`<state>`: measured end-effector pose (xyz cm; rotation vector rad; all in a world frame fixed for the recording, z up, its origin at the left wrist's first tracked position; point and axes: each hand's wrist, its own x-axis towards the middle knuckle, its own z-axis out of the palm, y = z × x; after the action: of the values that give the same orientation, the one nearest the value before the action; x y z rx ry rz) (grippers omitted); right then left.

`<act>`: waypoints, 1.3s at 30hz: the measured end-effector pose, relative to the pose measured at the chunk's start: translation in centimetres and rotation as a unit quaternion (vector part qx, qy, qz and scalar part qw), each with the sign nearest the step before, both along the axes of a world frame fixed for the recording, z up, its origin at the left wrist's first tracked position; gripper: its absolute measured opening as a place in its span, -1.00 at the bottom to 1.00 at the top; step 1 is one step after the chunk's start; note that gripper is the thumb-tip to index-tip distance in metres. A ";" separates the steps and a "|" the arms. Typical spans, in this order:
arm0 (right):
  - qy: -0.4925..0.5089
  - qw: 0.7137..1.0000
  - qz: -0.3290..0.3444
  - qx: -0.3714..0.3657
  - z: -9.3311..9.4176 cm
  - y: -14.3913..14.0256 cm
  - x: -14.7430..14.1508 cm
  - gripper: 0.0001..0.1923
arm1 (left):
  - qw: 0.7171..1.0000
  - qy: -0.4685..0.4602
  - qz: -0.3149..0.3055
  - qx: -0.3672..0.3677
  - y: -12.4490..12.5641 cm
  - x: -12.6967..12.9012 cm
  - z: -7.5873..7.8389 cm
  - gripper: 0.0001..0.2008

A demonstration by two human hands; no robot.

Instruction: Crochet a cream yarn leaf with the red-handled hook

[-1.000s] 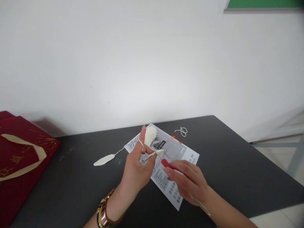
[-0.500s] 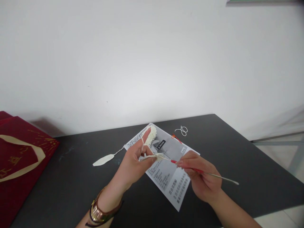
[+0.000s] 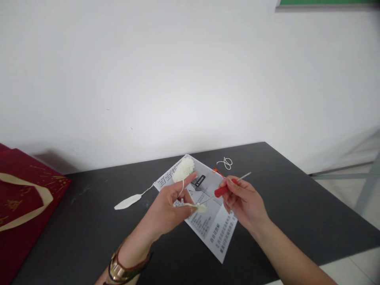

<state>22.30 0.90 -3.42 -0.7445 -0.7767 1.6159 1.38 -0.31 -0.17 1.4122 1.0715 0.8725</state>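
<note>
Between the thumb and fingers of my left hand (image 3: 170,206) is a small piece of cream crochet work (image 3: 202,208). A strand of cream yarn (image 3: 182,186) loops round that hand's raised index finger. My right hand (image 3: 242,200) grips a crochet hook (image 3: 220,191) by its red handle, and the thin metal shaft reaches left to the crochet piece. Its other metal end sticks out up and to the right. Behind my left hand lies a ball of cream yarn (image 3: 184,168), resting on a printed sheet (image 3: 221,225).
A finished-looking cream crocheted petal (image 3: 128,202) with a yarn tail lies on the dark table (image 3: 89,237), left of the sheet. Orange-red bits (image 3: 218,171) and a white loop of string (image 3: 226,163) are behind my right hand. A red gift bag (image 3: 26,213) stands at the left.
My right hand has turned, tilting the hook so its back end points up instead of down to the right. My left index finger has lowered, showing more of the yarn ball.
</note>
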 end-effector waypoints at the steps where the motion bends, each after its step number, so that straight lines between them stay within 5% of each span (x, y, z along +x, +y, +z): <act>1: 0.012 0.999 0.013 -0.030 -0.2 0.1 -0.2 -0.78 | 1.000 0.002 0.016 0.017 0.0 0.3 -0.1 -0.86; 5: 0.032 0.995 0.032 -0.092 -0.7 0.1 -0.8 -0.79 | 0.998 -0.026 0.056 0.028 -0.2 1.3 -0.5 -0.93; 10: 0.033 0.996 0.013 -0.079 -0.7 -0.1 -1.3 -0.78 | 0.996 -0.031 0.083 0.033 -0.3 1.4 -0.6 -0.41; 14: 0.021 0.997 0.013 -0.073 -0.7 -0.2 -1.7 -0.78 | 0.995 0.007 0.059 0.076 -0.3 1.0 -0.3 -0.42; 24: 0.041 0.996 0.025 -0.081 -1.2 -0.2 -2.0 -0.81 | 0.990 -0.037 0.133 0.032 -0.4 2.3 -1.5 -0.33; 27: 0.019 0.999 0.007 -0.047 -1.4 -0.5 -2.2 -0.82 | 0.981 -0.046 0.180 0.047 -0.6 3.1 -2.1 -0.34; 30: -0.064 0.994 -0.060 0.065 -1.6 -1.3 -2.4 -0.87 | 0.972 -0.063 0.219 0.049 -0.8 3.8 -2.8 -0.29; 33: -0.210 0.939 -0.131 0.240 -1.6 -2.2 -2.5 -0.84 | 0.964 -0.140 0.227 -0.005 -0.9 4.2 -3.0 -0.23; 39: -0.389 0.740 -0.166 0.523 -1.6 -2.4 -1.7 -0.52 | 0.929 -0.292 0.213 -0.078 -0.8 4.2 -2.3 -0.20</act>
<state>20.60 -1.54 -5.06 -0.6123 -1.8093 0.2785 5.56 -1.13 -2.44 0.7095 0.9580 1.3821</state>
